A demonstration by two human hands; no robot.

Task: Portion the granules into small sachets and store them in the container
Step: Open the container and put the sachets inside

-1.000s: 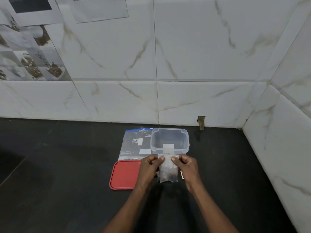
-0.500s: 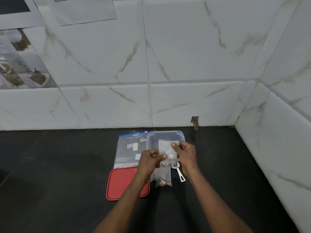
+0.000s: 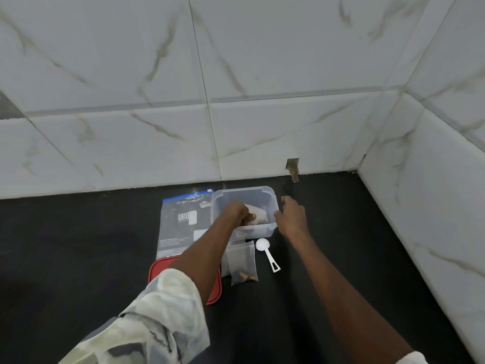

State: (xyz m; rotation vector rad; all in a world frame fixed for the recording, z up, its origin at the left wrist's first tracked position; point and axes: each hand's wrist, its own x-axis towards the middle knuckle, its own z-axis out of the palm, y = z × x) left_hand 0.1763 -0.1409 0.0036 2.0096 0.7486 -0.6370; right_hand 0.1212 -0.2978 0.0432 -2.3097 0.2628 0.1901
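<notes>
A clear plastic container (image 3: 265,191) stands on the black counter near the wall. My left hand (image 3: 237,212) reaches into it and holds a small sachet (image 3: 258,216) against its floor. My right hand (image 3: 291,216) rests on the container's right rim, fingers curled around the edge. In front of the container lies another clear sachet (image 3: 242,264) with brown granules in its bottom. A white measuring scoop (image 3: 266,252) lies to its right. The large granule bag (image 3: 183,224) lies flat to the container's left.
A red lid (image 3: 214,292) lies on the counter, partly under my left forearm. White marble-look tiled walls rise behind and on the right, forming a corner. A small chipped notch (image 3: 293,168) sits at the back wall's base.
Both hands held a sachet in front of the container. Now my left hand has carried one sachet into the container, and my right hand has moved to the container's rim. Another sachet lies on the counter.
</notes>
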